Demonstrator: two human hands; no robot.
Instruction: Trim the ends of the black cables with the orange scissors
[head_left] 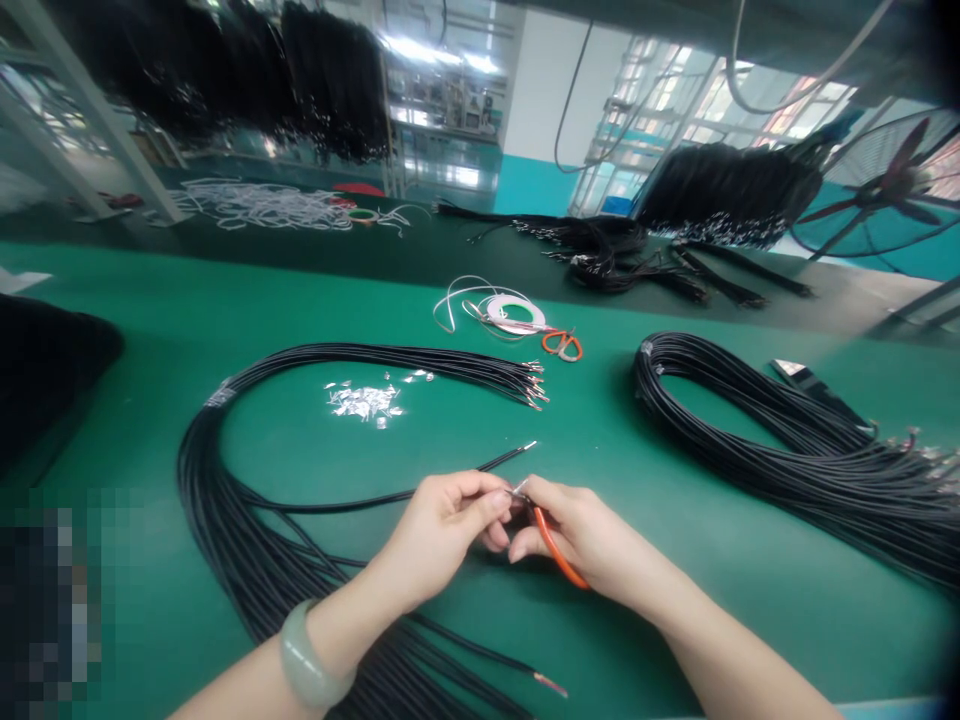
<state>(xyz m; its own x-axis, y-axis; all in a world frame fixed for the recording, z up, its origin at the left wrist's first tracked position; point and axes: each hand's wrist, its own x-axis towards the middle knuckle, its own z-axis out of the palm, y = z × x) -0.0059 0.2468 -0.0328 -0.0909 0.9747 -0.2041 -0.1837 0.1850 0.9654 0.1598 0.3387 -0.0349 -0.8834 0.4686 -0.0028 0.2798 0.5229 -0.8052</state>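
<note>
My left hand (457, 515) is closed in a pinch on the end of a black cable (330, 505), which runs out from a long curved bundle of black cables (202, 490). Closed around orange-handled scissors (556, 555), my right hand (574, 520) brings the blades up against the cable end at my left fingertips. The exact cutting point is partly hidden by my fingers. Just above my hands, another cable end (517, 453) with a bare tip sticks out. Small silvery scraps (365, 400) lie scattered inside the curve of the bundle.
Behind my hands lie a white tape roll (516, 314) and a second orange-handled pair of scissors (562, 346). A coiled black cable bundle (720, 440) rests at the right, beside a dark flat object (821, 392). White strips (262, 203) and more cables (607, 250) lie farther back, near a fan (885, 190).
</note>
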